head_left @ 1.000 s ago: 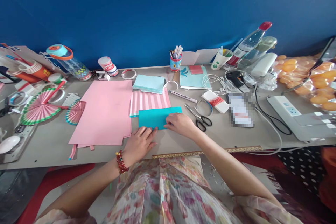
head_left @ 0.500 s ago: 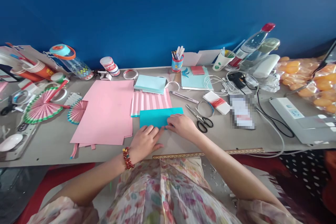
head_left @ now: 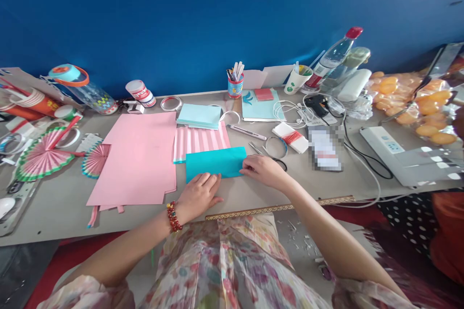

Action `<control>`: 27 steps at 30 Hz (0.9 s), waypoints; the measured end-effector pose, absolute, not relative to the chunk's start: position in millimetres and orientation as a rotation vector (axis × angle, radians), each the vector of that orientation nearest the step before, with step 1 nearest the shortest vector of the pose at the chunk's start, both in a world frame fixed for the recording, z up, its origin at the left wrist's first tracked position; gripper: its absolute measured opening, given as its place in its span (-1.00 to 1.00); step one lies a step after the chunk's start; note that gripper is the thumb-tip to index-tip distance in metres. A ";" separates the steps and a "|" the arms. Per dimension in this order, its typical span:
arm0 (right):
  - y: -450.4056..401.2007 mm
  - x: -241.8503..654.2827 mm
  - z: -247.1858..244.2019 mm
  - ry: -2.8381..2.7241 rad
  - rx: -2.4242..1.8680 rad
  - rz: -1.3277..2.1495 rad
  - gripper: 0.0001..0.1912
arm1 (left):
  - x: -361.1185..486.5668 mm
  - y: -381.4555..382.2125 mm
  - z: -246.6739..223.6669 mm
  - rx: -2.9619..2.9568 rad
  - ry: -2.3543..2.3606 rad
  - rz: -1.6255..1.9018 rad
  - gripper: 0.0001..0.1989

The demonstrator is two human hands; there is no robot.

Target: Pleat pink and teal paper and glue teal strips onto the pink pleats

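A turquoise sheet of paper (head_left: 214, 161), apparently folded, lies on the table in front of me. My left hand (head_left: 197, 195) rests flat on its lower left edge, fingers extended and thumb apart. At the paper's right end, my right hand (head_left: 263, 170) has its fingers bent together at the edge, pinching the lower corner. Pink-and-white striped paper (head_left: 203, 140) sits just behind, partly under the turquoise sheet. Large pink sheets (head_left: 139, 159) are spread to the left. Black-handled scissors (head_left: 257, 148) lie beyond my right hand, which covers part of them.
A pale blue paper stack (head_left: 198, 116), a cutter knife (head_left: 248, 132) and a pen holder (head_left: 235, 86) stand or lie farther back. Pink paper fans (head_left: 47, 157) are at left. Right are a phone (head_left: 324, 149), cables, a power strip (head_left: 386, 142) and a tall bottle (head_left: 329, 60).
My right hand has slid right along the turquoise paper's lower edge to its right end, now covering part of the scissors. My left hand stays on the paper. The view has shifted slightly.
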State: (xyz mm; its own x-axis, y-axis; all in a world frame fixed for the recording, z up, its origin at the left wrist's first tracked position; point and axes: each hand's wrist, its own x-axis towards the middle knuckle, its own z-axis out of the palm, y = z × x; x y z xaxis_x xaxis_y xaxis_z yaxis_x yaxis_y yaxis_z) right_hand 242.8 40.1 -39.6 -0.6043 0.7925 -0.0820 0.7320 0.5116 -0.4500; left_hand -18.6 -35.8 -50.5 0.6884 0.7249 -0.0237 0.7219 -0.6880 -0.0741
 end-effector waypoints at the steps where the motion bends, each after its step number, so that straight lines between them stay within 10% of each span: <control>1: 39.9 241.6 -39.5 -2.617 -1.357 0.658 -0.77 | -18.6 -35.1 -51.0 -2.847 -1.190 0.087 -0.36; 27: 45.1 237.1 -36.2 -2.659 -1.567 0.646 -0.77 | -11.4 -26.7 -44.8 -2.862 -1.137 0.199 -0.27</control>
